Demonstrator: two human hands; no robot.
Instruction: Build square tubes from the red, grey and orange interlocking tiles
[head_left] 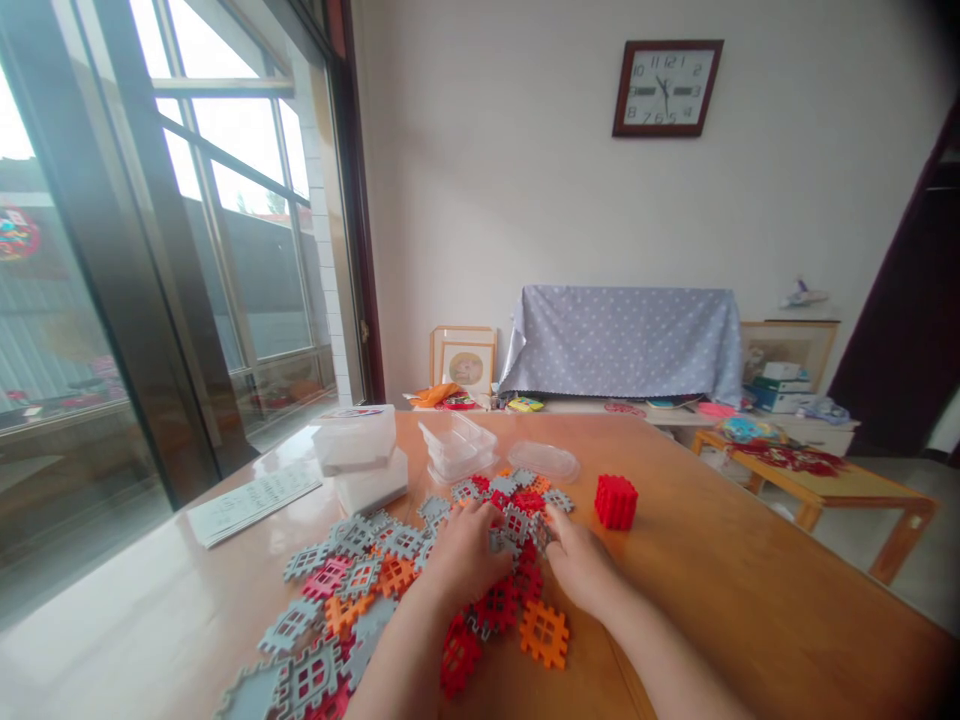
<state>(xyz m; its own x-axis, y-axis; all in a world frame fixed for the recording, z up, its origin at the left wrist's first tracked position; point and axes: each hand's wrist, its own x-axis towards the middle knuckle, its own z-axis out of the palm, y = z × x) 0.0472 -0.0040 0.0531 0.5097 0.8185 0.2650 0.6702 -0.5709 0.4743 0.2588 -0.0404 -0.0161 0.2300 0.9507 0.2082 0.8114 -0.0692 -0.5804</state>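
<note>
Flat notched plastic pieces in grey, red, pink and orange lie in a loose heap on the wooden table (675, 620). My left hand (469, 550) is over the middle of the heap, fingers curled down around a grey piece. At the heap's right edge, my right hand (574, 560) has its fingers bent against the pieces; what they hold, if anything, is hidden. An orange piece (544, 634) lies below and between my hands. To the right stands a red block of notched pieces (616, 502), apart from the heap.
Behind the heap are clear plastic trays (456, 447) and a clear lid (544, 460). White boxes (356, 440) are stacked at the back left, beside a printed sheet (255, 500). A low wooden bench (840, 480) stands beyond the table's right edge.
</note>
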